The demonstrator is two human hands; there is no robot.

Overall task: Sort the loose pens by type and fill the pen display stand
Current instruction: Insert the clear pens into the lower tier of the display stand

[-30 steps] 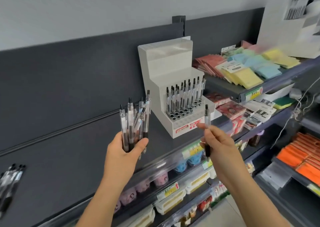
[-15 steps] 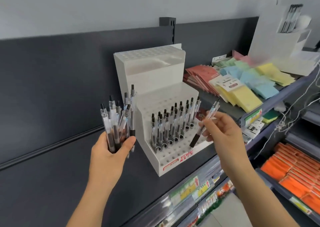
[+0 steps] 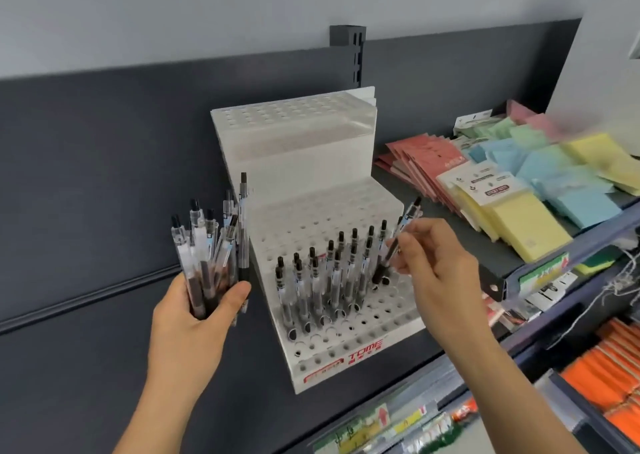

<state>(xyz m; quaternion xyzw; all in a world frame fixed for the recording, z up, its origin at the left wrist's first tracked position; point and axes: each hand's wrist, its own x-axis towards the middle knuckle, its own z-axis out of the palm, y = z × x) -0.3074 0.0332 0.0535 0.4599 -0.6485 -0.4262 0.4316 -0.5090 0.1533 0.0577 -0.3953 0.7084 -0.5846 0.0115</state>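
Pens (image 3: pixel 332 280) with clear barrels and black tops stand upright in rows in the lowest tier of the white stepped display stand (image 3: pixel 346 349), with round holes showing around them. At the right end of those rows the right hand (image 3: pixel 440 263) pinches one more pen (image 3: pixel 391 249) between curled fingers, tilted with its dark tip down at the tier's surface; whether it has entered a hole cannot be told. Just left of the stand, the left hand (image 3: pixel 194 322) is wrapped around a bundle of pens (image 3: pixel 207 245), held upright. The stand sits on a dark shelf (image 3: pixel 388 179), beside red packets (image 3: pixel 426 162) and yellow and blue sticky-note pads (image 3: pixel 519 225).
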